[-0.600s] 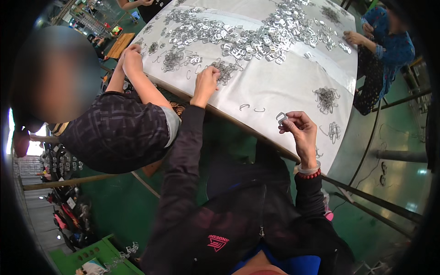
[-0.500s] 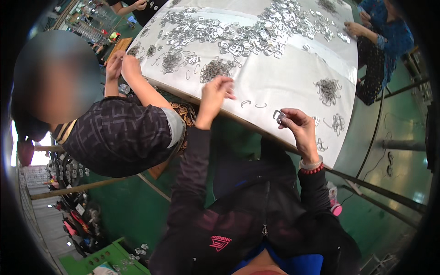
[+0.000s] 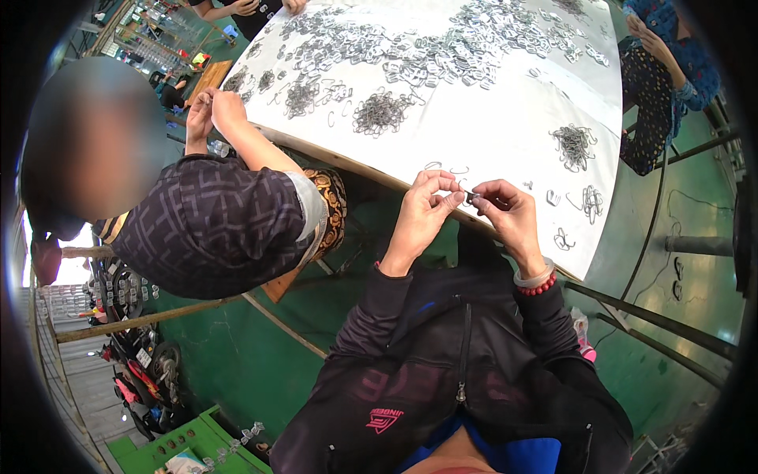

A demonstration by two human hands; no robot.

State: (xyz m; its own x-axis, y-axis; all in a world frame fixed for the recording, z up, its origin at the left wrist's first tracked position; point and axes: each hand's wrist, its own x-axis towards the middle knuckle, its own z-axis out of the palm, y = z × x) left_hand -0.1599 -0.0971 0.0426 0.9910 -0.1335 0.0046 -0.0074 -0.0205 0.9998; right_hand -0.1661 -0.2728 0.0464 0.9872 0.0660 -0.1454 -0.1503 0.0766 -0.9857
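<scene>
From left to right, the left hand (image 3: 424,215) comes in over the front edge of the white-covered table (image 3: 505,118), its thumb and forefinger pressed together at the tips; whether a wire lies between them I cannot tell. That light tip grip suits fine handling, best kept loose in the wrist so that the fingers alone make the small adjustments. Just beside those tips, above the table's front edge, is the small metal piece (image 3: 471,197), pinched between the thumb and fingers of the right hand (image 3: 509,220). The right hand probably does best as the steady side, gripping the piece's rim and leaving its facing end uncovered, with both hands near each other and in plain sight. The piece looks dark against the bright cover, and it is too small to make out its exact outline. Around it, also left to right, lie a dense grey pile of wire hooks (image 3: 379,114), a loose curved wire (image 3: 461,170) just beyond the fingers, a broad spread of flat, silvery metal buckles (image 3: 442,55) farther back, and a second tangled hook pile (image 3: 574,147) near the right edge.
</scene>
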